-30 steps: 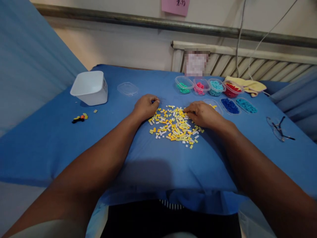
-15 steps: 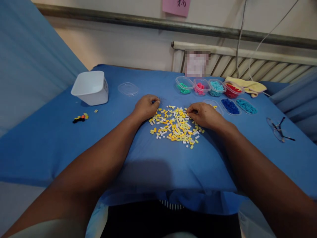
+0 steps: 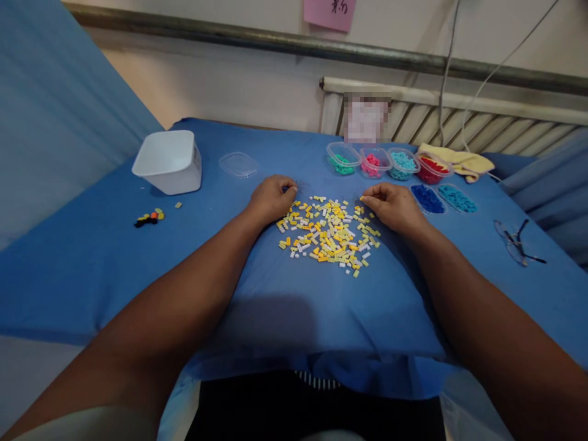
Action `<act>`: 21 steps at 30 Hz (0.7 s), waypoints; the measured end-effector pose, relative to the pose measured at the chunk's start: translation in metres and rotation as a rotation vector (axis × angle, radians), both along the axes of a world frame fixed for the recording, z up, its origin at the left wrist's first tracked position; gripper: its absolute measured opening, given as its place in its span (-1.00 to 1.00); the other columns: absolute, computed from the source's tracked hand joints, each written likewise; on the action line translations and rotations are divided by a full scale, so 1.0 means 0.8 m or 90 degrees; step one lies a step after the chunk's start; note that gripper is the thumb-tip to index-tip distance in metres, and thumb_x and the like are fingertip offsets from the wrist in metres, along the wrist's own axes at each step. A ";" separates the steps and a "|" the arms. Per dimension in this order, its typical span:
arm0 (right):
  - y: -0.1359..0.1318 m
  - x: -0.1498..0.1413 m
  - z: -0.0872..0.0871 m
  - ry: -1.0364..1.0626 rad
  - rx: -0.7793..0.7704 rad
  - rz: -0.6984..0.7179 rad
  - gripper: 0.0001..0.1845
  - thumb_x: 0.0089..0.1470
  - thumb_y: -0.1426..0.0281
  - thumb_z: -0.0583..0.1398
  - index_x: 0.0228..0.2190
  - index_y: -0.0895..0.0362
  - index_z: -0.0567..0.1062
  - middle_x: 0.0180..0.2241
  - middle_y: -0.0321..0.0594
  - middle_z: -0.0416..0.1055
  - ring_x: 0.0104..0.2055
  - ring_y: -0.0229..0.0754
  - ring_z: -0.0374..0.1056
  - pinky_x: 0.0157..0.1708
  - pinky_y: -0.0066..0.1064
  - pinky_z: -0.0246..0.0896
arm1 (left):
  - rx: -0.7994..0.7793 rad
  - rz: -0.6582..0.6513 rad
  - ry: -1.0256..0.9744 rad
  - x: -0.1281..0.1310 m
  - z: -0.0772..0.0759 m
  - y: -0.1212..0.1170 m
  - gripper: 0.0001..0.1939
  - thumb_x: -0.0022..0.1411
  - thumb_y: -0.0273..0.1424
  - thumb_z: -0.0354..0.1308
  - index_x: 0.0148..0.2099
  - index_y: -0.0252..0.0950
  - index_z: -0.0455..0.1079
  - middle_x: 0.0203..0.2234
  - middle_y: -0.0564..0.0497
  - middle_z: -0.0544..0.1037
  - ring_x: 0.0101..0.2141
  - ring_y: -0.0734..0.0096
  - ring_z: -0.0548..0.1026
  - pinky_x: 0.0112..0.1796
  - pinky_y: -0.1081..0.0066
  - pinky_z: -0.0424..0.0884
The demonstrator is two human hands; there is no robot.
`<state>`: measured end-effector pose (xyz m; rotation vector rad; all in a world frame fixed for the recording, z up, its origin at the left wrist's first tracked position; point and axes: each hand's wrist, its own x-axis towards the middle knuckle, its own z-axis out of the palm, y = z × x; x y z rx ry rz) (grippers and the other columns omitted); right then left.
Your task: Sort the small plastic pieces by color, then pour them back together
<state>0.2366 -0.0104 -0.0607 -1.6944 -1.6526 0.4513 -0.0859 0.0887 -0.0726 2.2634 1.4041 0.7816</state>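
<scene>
Yellow brick (image 3: 362,198) sits pinched in right hand (image 3: 395,208), left hand's (image 3: 272,198) grip unclear; pink note (image 3: 328,13) bears handwriting.

Bare hands: two, one left hand (image 3: 271,199), one right hand (image 3: 399,208). Pinched brick (image 3: 362,198) at right fingertips: one. Yellow and white bricks (image 3: 337,236) in middle: well over hundred, too small and jumbled for exact count. White tub (image 3: 181,180): one. Clear tubs (image 3: 381,168) of bricks: four. Shallow clear trays (image 3: 441,209) of bricks: two in view. Flat clear lid (image 3: 237,165): one. Spectacles (image 3: 515,242): one pair. Yellow cloth (image 3: 463,160): one. Pink note (image 3: 328,13): one. Cords (image 3: 444,86): two.
</scene>
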 end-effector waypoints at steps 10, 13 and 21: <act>-0.010 -0.016 0.004 -0.216 0.028 0.075 -0.84 0.28 0.35 0.32 -0.15 0.05 0.72 -0.24 -0.17 0.74 -0.26 -0.04 0.59 -0.26 -0.27 0.31 | -0.001 0.001 -0.001 0.001 0.001 -0.001 -0.74 0.45 -0.30 0.14 -0.07 -0.21 0.67 0.08 -0.13 0.72 0.13 0.05 0.63 0.24 0.11 0.49; -0.014 -0.024 0.011 -0.290 0.011 0.071 -0.82 0.28 0.38 0.29 -0.14 0.04 0.72 -0.21 -0.15 0.75 -0.24 -0.01 0.59 -0.29 -0.27 0.27 | 0.003 -0.003 0.006 0.001 0.003 -0.002 -0.74 0.45 -0.30 0.14 -0.08 -0.22 0.67 0.05 -0.13 0.72 0.10 0.04 0.63 0.22 0.11 0.50; -0.026 -0.036 0.023 -0.381 0.024 0.102 -0.78 0.27 0.44 0.24 -0.18 0.03 0.72 -0.25 -0.14 0.73 -0.23 0.02 0.57 -0.28 -0.26 0.26 | 0.004 0.006 0.010 0.001 0.001 -0.001 -0.74 0.44 -0.28 0.14 -0.09 -0.18 0.68 0.05 -0.09 0.73 0.13 0.05 0.63 0.23 0.13 0.51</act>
